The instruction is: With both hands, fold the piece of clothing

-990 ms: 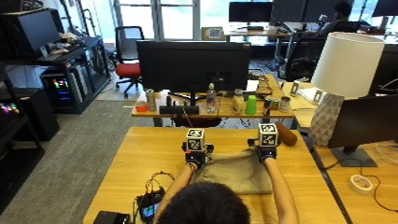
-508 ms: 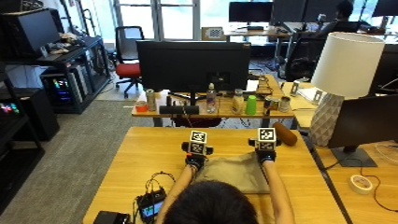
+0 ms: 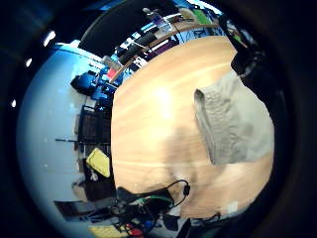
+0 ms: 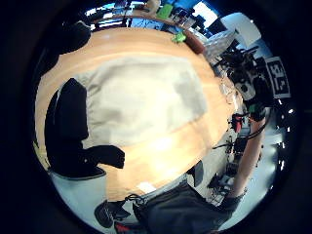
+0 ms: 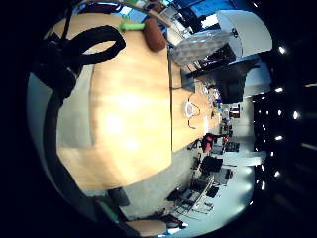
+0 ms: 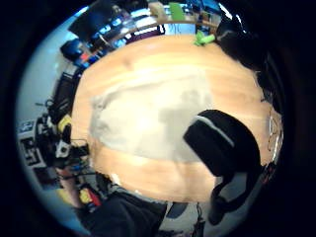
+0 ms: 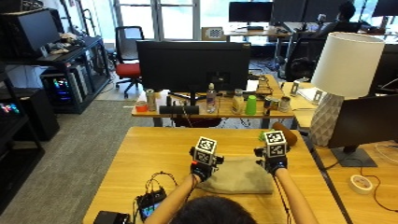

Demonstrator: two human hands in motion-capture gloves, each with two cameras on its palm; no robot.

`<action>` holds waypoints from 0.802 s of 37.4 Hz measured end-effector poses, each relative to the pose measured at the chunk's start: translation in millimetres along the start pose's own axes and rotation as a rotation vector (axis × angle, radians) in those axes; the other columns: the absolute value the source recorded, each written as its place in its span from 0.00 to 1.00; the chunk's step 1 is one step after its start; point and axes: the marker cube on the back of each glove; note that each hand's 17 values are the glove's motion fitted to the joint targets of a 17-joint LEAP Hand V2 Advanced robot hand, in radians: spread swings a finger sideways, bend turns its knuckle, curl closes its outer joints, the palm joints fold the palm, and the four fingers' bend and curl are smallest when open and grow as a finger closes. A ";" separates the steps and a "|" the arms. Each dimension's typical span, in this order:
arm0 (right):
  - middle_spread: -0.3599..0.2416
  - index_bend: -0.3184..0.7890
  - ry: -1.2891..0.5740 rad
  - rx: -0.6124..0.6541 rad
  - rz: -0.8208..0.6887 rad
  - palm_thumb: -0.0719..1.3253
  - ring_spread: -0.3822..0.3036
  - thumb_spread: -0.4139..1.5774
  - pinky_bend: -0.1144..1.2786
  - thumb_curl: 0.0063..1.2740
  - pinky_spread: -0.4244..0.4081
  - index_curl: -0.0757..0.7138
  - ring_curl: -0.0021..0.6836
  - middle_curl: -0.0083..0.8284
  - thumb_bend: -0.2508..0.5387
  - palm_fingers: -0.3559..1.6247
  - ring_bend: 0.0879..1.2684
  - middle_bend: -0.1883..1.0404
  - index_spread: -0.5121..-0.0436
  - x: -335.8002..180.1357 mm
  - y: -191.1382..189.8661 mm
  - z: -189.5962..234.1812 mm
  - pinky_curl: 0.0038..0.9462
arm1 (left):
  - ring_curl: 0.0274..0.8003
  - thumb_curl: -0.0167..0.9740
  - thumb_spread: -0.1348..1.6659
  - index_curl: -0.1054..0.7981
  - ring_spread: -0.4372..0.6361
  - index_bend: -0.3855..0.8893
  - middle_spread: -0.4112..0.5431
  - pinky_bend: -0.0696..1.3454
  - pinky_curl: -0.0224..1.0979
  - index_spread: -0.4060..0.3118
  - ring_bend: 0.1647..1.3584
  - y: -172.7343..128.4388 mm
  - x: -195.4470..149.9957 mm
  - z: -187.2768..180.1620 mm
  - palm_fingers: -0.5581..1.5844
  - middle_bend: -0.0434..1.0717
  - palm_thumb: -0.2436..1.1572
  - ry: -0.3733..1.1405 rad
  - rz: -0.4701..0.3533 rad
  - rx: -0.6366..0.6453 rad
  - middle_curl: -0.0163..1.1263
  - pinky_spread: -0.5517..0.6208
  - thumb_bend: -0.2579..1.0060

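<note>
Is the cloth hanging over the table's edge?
No, the folded cloth lies wholly on the table, with bare wood showing around it.

Cloth (image 7: 239,176) lies flat on the table (image 7: 155,149), folded. Left hand (image 7: 202,169) sits at the cloth's far left corner, right hand (image 7: 273,163) at its far right corner. Left of the cloth, near the table's front edge, lies a cabled device (image 7: 151,205). Behind the cloth stands a monitor (image 7: 193,65).
</note>
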 end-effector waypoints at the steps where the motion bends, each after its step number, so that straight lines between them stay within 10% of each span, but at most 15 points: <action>1: 0.26 0.33 -0.027 -0.042 -0.012 0.56 0.24 0.83 0.54 0.14 0.20 0.43 0.66 0.53 0.25 0.64 0.39 0.28 0.40 -0.9 7.9 4.9 0.47 | 0.47 0.35 0.89 0.40 0.25 0.44 0.29 0.42 0.40 0.36 0.32 3.7 3.1 6.0 0.57 0.13 0.57 -0.004 0.003 -0.022 0.28 0.29 0.21; 10: 0.24 0.28 -0.210 -0.342 -0.020 0.37 0.39 0.80 0.64 0.12 0.39 0.29 0.68 0.47 0.24 0.33 0.40 0.25 0.27 -15.9 70.5 34.7 0.52 | 0.48 0.27 0.88 0.48 0.40 0.48 0.44 0.33 0.39 0.40 0.28 56.5 12.2 16.2 0.42 0.13 0.42 0.074 -0.067 -0.202 0.26 0.46 0.16; 18: 0.39 0.22 -0.241 -0.458 0.230 0.25 0.43 0.79 0.69 0.11 0.45 0.15 0.63 0.45 0.24 0.35 0.54 0.32 0.26 -20.8 67.5 81.1 0.46 | 0.44 0.20 0.86 0.47 0.61 0.40 0.59 0.31 0.35 0.50 0.27 54.7 5.6 58.8 0.28 0.17 0.26 0.168 -0.146 -0.434 0.23 0.70 0.17; 25: 0.49 0.20 -0.162 -0.274 0.245 0.22 0.39 0.77 0.74 0.12 0.38 0.05 0.66 0.52 0.28 0.43 0.63 0.49 0.41 -29.8 50.9 87.5 0.45 | 0.40 0.18 0.84 0.44 0.69 0.40 0.63 0.33 0.34 0.53 0.26 60.3 9.2 68.0 0.24 0.19 0.20 0.161 -0.145 -0.508 0.23 0.78 0.18; 30: 0.48 0.37 -0.145 -0.252 0.262 0.27 0.36 0.76 0.72 0.14 0.33 0.13 0.68 0.56 0.31 0.54 0.64 0.54 0.58 -32.0 49.6 86.6 0.46 | 0.37 0.17 0.84 0.43 0.74 0.41 0.65 0.33 0.33 0.53 0.24 61.4 8.4 70.7 0.22 0.19 0.19 0.213 -0.149 -0.544 0.23 0.80 0.19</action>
